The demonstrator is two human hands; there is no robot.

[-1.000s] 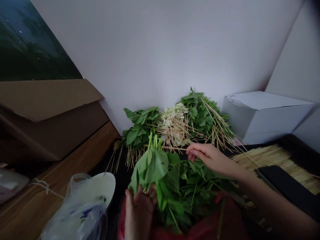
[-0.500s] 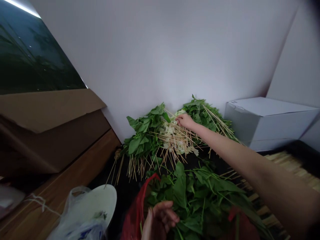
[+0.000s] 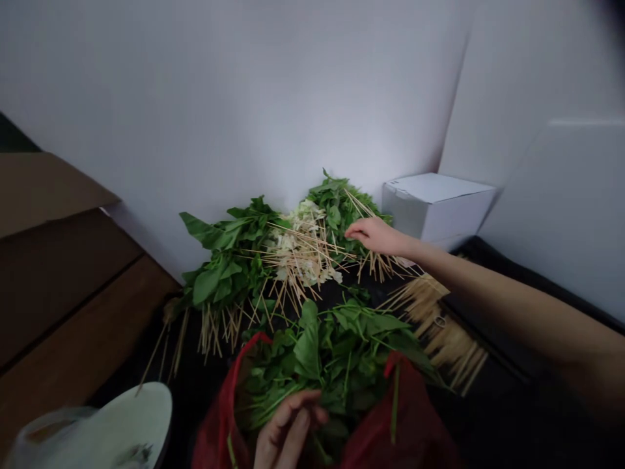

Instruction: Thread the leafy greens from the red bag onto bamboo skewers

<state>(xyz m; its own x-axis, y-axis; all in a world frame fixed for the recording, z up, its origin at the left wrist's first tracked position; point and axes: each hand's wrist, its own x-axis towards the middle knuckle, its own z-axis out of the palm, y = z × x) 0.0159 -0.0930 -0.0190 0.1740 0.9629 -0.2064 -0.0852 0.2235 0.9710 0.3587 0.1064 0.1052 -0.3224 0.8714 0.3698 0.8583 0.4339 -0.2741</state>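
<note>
My right hand reaches out above the skewers between the pale leaf pile and the greens at the back right. Its fingertips are drawn together, and nothing shows in them. My left hand is low at the mouth of a red bag, in front of leafy greens that fill it. Its fingers are loosely bent with no grip visible; the tips are partly hidden. Behind the bag lie skewered green leaves, skewered pale cabbage-like leaves and more skewered greens, their sticks pointing outward.
Bare wooden skewers lie in a bundle at the right. A white box stands against the wall behind them. At the left are a brown cardboard box and a white bowl beside a clear plastic bag.
My view has turned to the right. My right hand has moved off the pale leaf skewers to the right. The left hand stays at the bag, its fingers turned further toward the greens.
</note>
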